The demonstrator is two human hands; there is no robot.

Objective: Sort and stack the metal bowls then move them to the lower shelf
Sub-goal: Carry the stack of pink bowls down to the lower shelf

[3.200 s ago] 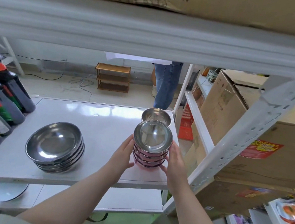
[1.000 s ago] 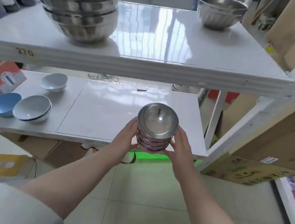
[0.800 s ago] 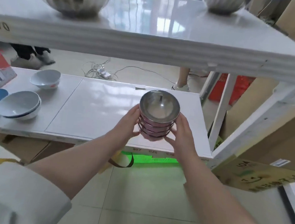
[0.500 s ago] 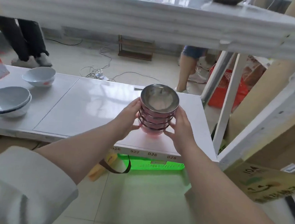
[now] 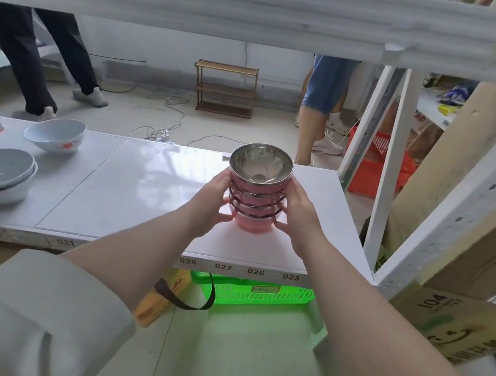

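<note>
Metal bowls (image 5: 257, 190), nested into one short stack with pink outer walls and bright steel rims, stand at the right part of the lower shelf (image 5: 138, 196), a little back from its near edge.

Head view: the left hand (image 5: 209, 207) cups the left flank of the stack and the right hand (image 5: 298, 213) cups the right flank, fingers curved round the lower bowls and pressed against them from opposite sides. The base of the stack appears to meet the shelf surface, though whether it bears full weight there cannot be told. Farther left on the same shelf lie a white bowl (image 5: 55, 135), tipped on its side, and a pair of nested grey bowls (image 5: 0, 172), well apart from the stack. The upper shelf (image 5: 256, 11) crosses the top of the view. A green basket (image 5: 249, 291) sits below the shelf.

Handling, as a judgement: thin steel bowls are stiff and light singly, moderately weighty when nested; polished walls are slippery, and nested bowls can slide or tilt against each other. The sound hold is the one shown, low on both flanks, so that the bottom bowl carries the rest. Release should follow only once the base sits flat, clear of the edge.
</note>
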